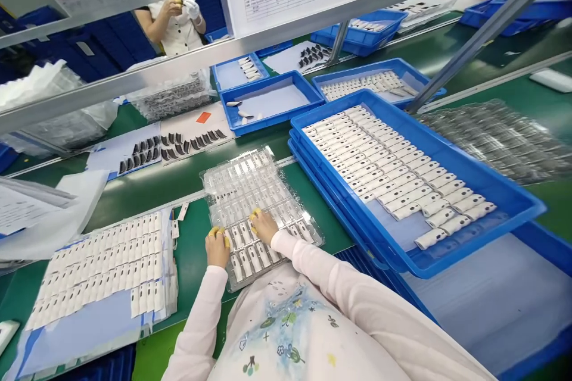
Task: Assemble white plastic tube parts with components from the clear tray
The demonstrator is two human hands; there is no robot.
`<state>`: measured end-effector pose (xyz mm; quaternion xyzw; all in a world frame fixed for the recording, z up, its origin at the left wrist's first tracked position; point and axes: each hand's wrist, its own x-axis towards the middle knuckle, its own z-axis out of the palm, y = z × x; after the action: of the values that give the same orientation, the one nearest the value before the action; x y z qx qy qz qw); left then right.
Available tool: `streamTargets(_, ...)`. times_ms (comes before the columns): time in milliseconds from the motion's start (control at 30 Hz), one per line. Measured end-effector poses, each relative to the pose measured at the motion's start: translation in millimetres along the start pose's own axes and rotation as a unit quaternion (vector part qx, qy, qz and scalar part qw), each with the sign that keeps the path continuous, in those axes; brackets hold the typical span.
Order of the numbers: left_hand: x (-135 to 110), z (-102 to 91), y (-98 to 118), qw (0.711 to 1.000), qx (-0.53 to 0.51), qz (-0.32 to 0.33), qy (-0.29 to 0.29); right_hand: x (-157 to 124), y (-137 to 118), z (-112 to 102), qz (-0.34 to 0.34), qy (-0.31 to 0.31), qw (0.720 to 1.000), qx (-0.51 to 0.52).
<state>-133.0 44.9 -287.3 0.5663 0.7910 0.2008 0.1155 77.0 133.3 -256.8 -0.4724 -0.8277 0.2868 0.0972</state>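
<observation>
Tray (232, 208), long axis away and leftward; left hand (217, 246) at edge, right hand (263, 225) above, grips unclear.

Yellow finger cots (255, 214) tip the left hand (217, 247) and right hand (263, 226); behind them, pale pink sleeves (333, 274), leaf-printed top (268, 339).

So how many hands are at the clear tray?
2. The left hand is at the left edge of the clear tray; the right hand is over its white parts. Neither is hidden.
</observation>
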Motion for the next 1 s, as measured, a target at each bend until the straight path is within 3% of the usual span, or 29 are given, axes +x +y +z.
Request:
streamTargets(133,-5.7,1.9,0.5,1.0,-0.014,-0.005,0.008,-18.9,-1.7,-23.1,0.004,0.072,0.997,0.025)
streamTargets(233,-9.6,-1.7,2.0,0.999,-0.045,-0.008,0.017,-47.5,12.5,-69.8,0.032,0.158,0.986,0.032)
streamTargets(400,-18.8,-15.1,7.7,0.994,-0.102,-0.009,0.032,-130.3,85.5,-177.7,0.178,0.293,0.939,-0.008)
streamTargets(500,-26.1,-19.4,16.8,0.991,-0.133,-0.007,0.023,-178.9,139.3,-220.6,0.308,0.324,0.893,-0.047)
streamTargets(600,-32.0,-19.6,31.3,0.987,-0.163,-0.003,0.001,-204.7,176.5,-233.5,0.412,0.294,0.859,-0.083)
streamTargets(700,-35.5,-20.3,47.7,0.982,-0.189,0.005,-0.02,-208.3,194.2,-231.1,0.464,0.244,0.845,-0.105)
streamTargets(1000,-45.0,-31.9,69.0,0.967,-0.245,-0.007,-0.062,-202.5,200.9,-230.1,0.488,0.162,0.85,-0.115)
